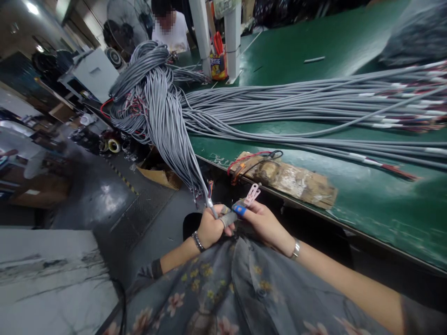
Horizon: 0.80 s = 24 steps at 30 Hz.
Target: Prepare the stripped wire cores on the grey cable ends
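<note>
My left hand [210,229] is closed around the end of a grey cable [212,208], its thumb wrapped in grey tape. Thin coloured wires [210,188] fan out beside that cable end. Close by on the right, my right hand [267,223] is closed with a small pink tool [252,194] in its grip; two slotted arms stick up, and its working end is hidden. Blue tape is wound round one right fingertip, which almost meets the left thumb. Beyond both hands, a thick bundle of grey cables [171,121] hangs over the table edge.
On the green table [366,172], more grey cables [279,102] stretch right, ending in stripped wires. A worn wooden block [289,179] with red and black leads lies near the edge. A white post [233,42] stands behind. A person [174,30] sits at the back; a cardboard box [157,174] is below.
</note>
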Available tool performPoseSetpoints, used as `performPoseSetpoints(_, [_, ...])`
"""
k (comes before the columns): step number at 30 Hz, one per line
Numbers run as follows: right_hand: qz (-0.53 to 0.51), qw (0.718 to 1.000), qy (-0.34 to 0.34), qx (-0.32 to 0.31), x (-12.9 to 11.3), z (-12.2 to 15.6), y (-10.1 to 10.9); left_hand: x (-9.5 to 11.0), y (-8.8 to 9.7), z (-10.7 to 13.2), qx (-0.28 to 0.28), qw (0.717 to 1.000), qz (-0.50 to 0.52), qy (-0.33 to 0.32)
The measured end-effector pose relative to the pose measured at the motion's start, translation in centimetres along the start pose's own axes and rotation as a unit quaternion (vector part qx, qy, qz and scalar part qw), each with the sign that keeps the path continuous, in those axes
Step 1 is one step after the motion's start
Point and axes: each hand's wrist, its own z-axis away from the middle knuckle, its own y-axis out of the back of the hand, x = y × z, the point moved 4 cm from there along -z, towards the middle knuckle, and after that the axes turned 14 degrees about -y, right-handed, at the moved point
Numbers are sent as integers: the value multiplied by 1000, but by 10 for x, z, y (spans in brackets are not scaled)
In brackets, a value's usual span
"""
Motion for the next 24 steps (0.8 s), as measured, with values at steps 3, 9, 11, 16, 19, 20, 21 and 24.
performPoseSetpoints(3, [-21,1000,-12,6,2,-1,0,-3,1,0,4,1000,9,-7])
performPoseSetpoints(9, [-52,998,-16,-32,3,0,1,-6,1,-2,24,998,56,6])
performPoseSetpoints(11, [-80,994,-29,-73,5,1,5,-3,2,-2,32,997,71,16])
performPoseSetpoints(16, [-141,983,-45,-113,5,-4,24,4,3,-3,23,995,90,33])
performPoseSetpoints(19, [-127,986,-22,-103,-5,-9,26,8,-1,-5,-11,994,94,45])
performPoseSetpoints(20, [-106,990,-5,-96,-9,-10,25,10,-4,-7,-27,994,95,50])
performPoseSetpoints(21, [-80,993,20,-80,-14,-11,24,12,-6,-8,-44,993,96,54])
performPoseSetpoints(24, [-3,992,127,21,-24,-9,26,16,-13,-12,-78,989,104,66])
